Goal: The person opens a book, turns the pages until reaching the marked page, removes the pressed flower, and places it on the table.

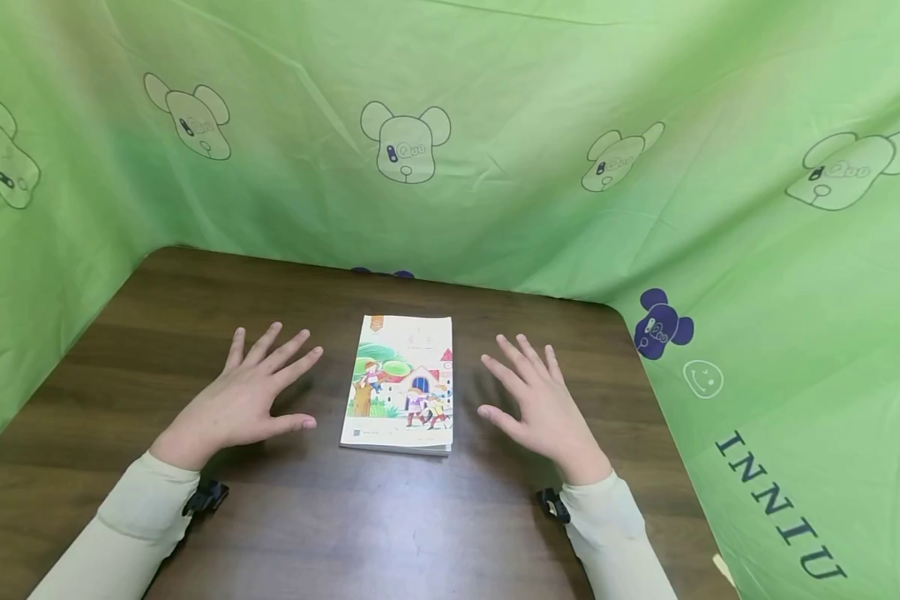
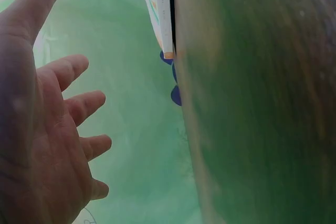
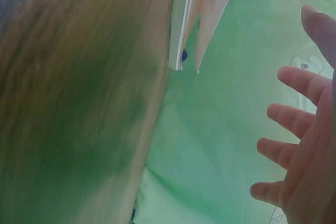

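Note:
A thin paperback book (image 1: 401, 383) with a colourful cartoon cover lies closed on the brown wooden table (image 1: 330, 517). To its left, my left hand (image 1: 243, 400) is spread palm down above the tabletop, apart from the book. My right hand (image 1: 536, 400) mirrors it on the other side, fingers spread and holding nothing. The left wrist view shows the book's spine (image 2: 164, 14) edge-on beyond the thumb. From the right wrist, the cover (image 3: 215, 14) appears slightly lifted from the pages at its open edge.
A green cloth (image 1: 495, 225) printed with bear faces hangs behind the table and along both sides. Each wrist has a black strap device, the left one (image 1: 206, 497) and the right one (image 1: 552, 505), next to pale sleeves.

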